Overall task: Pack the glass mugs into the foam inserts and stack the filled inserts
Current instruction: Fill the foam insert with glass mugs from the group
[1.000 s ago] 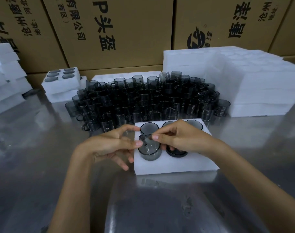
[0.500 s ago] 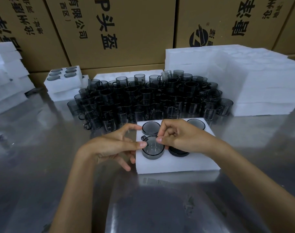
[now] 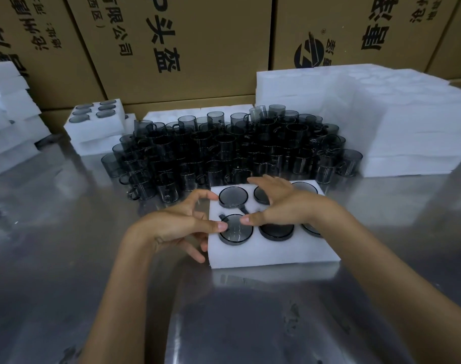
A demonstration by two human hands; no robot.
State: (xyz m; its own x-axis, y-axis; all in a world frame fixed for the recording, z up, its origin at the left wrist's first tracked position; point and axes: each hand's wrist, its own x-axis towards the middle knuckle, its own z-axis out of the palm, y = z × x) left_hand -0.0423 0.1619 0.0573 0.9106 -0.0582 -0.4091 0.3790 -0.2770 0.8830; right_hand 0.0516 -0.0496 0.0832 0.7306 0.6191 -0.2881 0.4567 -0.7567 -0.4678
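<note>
A white foam insert (image 3: 276, 254) lies on the metal table in front of me, with dark glass mugs sunk in its holes. The front-left mug (image 3: 236, 233) sits down in its hole, its handle pointing to the back left. My left hand (image 3: 176, 224) is at the insert's left edge, thumb tip pressing on that mug's rim. My right hand (image 3: 284, 206) hovers over the insert's middle; its thumb tip touches the same mug and its fingers stretch over the back middle mug. Behind the insert stands a dense cluster of loose mugs (image 3: 237, 148).
A filled insert (image 3: 92, 122) tops a short stack at the back left. A tall stack of foam (image 3: 381, 114) stands at the right, more foam (image 3: 6, 122) at the far left. Cardboard boxes (image 3: 184, 48) wall off the back. Bare metal table (image 3: 66, 258) lies near me.
The front-left mug, tilted and pinched between both hands a second ago, has dropped level into its hole. Both hands have loosened, and only the thumbs touch it now.
</note>
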